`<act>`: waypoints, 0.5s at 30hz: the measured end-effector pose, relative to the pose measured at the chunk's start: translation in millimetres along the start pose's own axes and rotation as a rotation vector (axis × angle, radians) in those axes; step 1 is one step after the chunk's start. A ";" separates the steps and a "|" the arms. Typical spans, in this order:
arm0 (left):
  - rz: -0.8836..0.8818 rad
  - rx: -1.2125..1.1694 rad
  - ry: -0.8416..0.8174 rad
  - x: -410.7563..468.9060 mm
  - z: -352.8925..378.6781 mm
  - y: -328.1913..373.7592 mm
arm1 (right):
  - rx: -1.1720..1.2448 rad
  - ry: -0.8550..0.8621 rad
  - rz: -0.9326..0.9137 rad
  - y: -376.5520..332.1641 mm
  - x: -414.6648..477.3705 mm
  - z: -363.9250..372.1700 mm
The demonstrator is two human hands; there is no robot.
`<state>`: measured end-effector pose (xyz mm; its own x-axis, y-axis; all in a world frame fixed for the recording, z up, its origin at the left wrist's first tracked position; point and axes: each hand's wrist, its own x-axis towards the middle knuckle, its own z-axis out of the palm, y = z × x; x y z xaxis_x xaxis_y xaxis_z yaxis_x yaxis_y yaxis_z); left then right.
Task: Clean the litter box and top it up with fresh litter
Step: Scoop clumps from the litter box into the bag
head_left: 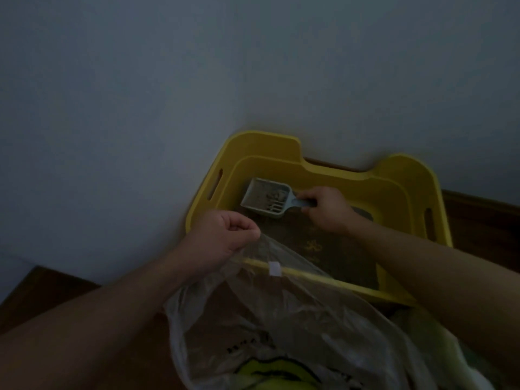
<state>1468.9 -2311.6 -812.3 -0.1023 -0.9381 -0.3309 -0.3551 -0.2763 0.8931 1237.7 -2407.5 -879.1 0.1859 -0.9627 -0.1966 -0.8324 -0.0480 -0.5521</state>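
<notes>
A yellow litter box (394,170) stands on the floor against a pale wall, with dark litter (337,249) in its bottom. My right hand (327,211) is shut on the handle of a grey slotted scoop (264,197), held inside the box near its far left corner. Several clumps lie in the scoop's pan. My left hand (225,235) grips the rim of a clear plastic bag (281,313), holding it up over the box's near edge. The bag's mouth faces the box.
A pale wall (197,80) fills the upper view. Dark wooden floor (47,291) shows at the left and behind the box at the right. Something yellow-green (270,370) lies under or inside the bag at the bottom. The light is dim.
</notes>
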 end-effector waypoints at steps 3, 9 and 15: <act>-0.012 0.009 0.017 -1.2 0.3 0.9 | 0.002 0.026 0.009 3.9 -15.5 -12.7; 0.000 0.058 0.027 -5.6 1.5 4.1 | -0.036 0.030 0.019 13.4 -44.9 -32.7; 0.021 0.146 0.052 -13.3 -3.6 6.7 | -0.062 0.038 0.012 16.0 -67.5 -51.6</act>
<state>1471.3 -2301.7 -800.9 -0.0642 -0.9540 -0.2929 -0.4847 -0.2268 0.8448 1184.8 -2357.0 -832.8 0.1571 -0.9726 -0.1713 -0.8651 -0.0519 -0.4988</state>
